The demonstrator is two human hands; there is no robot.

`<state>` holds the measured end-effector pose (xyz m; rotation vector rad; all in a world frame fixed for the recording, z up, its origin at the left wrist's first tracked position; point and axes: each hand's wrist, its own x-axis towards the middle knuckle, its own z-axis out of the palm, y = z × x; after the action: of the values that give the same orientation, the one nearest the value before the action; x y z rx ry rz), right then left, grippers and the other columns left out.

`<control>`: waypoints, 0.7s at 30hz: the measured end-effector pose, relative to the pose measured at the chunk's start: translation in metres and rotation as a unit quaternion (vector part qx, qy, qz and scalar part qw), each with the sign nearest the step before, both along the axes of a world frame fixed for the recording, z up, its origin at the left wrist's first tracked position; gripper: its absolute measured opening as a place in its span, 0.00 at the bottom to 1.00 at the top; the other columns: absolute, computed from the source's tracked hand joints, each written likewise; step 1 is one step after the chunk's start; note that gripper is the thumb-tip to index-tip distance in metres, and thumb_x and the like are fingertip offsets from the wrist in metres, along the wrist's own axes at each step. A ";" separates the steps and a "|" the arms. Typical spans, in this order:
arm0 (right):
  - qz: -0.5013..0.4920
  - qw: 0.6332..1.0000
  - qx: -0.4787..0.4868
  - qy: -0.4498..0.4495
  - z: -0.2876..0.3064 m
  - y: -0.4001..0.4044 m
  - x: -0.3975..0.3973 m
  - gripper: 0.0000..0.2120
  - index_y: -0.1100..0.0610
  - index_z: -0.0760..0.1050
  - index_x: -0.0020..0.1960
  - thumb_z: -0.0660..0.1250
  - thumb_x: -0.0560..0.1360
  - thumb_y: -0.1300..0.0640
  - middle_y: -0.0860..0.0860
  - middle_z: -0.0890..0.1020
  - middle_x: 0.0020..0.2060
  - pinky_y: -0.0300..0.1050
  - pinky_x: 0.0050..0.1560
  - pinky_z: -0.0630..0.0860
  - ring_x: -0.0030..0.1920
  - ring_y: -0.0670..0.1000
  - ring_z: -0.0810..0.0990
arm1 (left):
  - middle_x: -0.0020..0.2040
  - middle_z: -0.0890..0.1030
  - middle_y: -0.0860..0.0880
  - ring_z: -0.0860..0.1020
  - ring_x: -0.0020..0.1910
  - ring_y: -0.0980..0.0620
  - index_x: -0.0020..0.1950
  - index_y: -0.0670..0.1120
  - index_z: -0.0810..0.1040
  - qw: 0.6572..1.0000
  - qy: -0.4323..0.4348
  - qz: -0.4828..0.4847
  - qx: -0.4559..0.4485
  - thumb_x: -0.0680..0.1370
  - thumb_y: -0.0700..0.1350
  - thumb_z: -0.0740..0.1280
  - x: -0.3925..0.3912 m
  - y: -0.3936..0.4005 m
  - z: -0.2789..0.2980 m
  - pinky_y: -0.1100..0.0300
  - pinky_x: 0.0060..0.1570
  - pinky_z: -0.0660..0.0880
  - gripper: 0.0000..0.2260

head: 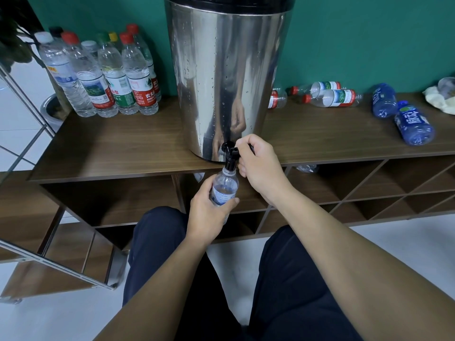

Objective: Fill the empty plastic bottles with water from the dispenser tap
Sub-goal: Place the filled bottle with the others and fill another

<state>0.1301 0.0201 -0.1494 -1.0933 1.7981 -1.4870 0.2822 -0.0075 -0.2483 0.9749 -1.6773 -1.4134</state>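
A tall steel water dispenser (229,70) stands on the wooden shelf top (118,146), its black tap (230,156) hanging over the front edge. My right hand (258,166) grips the tap's lever. My left hand (209,215) holds a clear plastic bottle (225,187) upright with its open mouth right under the spout. Capped bottles (105,75) stand in a group at the back left. At the right, empty bottles (332,97) lie on their sides, along with two blue ones (413,124).
A pale cloth (440,99) lies at the far right of the shelf. Open cubbies (369,190) run beneath the top, one with a clear bottle (306,168) inside. My knees (157,230) are just in front of the unit. A metal rail (37,257) slants at the left.
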 end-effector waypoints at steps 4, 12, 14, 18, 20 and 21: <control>0.000 1.000 0.003 0.002 0.001 0.001 0.000 0.13 0.51 0.77 0.46 0.63 0.88 0.49 0.42 0.72 0.29 0.55 0.41 0.72 0.33 0.48 0.71 | 0.61 0.88 0.58 0.85 0.62 0.60 0.73 0.53 0.81 1.000 0.003 0.000 0.000 0.76 0.39 0.84 0.000 0.000 0.000 0.61 0.66 0.81 0.28; 0.000 1.000 0.010 0.002 0.002 0.001 0.001 0.13 0.50 0.77 0.47 0.63 0.88 0.49 0.42 0.73 0.29 0.56 0.42 0.72 0.33 0.48 0.71 | 0.60 0.88 0.58 0.86 0.61 0.59 0.72 0.53 0.80 1.000 0.008 -0.001 0.007 0.76 0.38 0.84 -0.001 0.000 0.000 0.63 0.65 0.81 0.28; 0.001 1.000 0.010 0.002 0.002 0.001 0.001 0.13 0.51 0.77 0.47 0.63 0.88 0.49 0.42 0.73 0.29 0.55 0.42 0.72 0.33 0.47 0.72 | 0.60 0.88 0.58 0.85 0.61 0.60 0.72 0.53 0.80 1.000 0.008 -0.002 0.008 0.76 0.38 0.84 -0.001 0.000 0.000 0.63 0.65 0.81 0.28; 0.003 1.000 0.012 0.002 0.003 0.002 0.001 0.13 0.51 0.77 0.48 0.63 0.88 0.48 0.42 0.73 0.29 0.55 0.42 0.73 0.34 0.47 0.72 | 0.61 0.87 0.59 0.85 0.61 0.61 0.73 0.54 0.80 1.000 0.002 -0.001 0.009 0.75 0.39 0.84 -0.001 0.000 -0.001 0.62 0.66 0.80 0.29; 0.004 1.000 0.014 0.003 0.003 0.002 0.001 0.12 0.51 0.77 0.48 0.63 0.88 0.49 0.42 0.73 0.29 0.55 0.42 0.73 0.33 0.47 0.72 | 0.62 0.87 0.59 0.85 0.62 0.60 0.73 0.54 0.80 1.000 0.001 -0.002 0.008 0.75 0.40 0.84 -0.002 0.000 -0.001 0.59 0.67 0.80 0.29; 0.003 1.000 0.013 0.001 0.004 0.002 0.002 0.12 0.51 0.77 0.47 0.63 0.88 0.49 0.42 0.73 0.29 0.56 0.42 0.73 0.33 0.48 0.72 | 0.62 0.87 0.59 0.85 0.62 0.60 0.73 0.54 0.80 1.000 0.001 -0.002 0.009 0.75 0.40 0.84 -0.002 0.000 -0.002 0.59 0.67 0.80 0.29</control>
<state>0.1316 0.0225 -0.1458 -1.0876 1.8096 -1.4549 0.2807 -0.0078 -0.2499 0.9801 -1.6689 -1.4352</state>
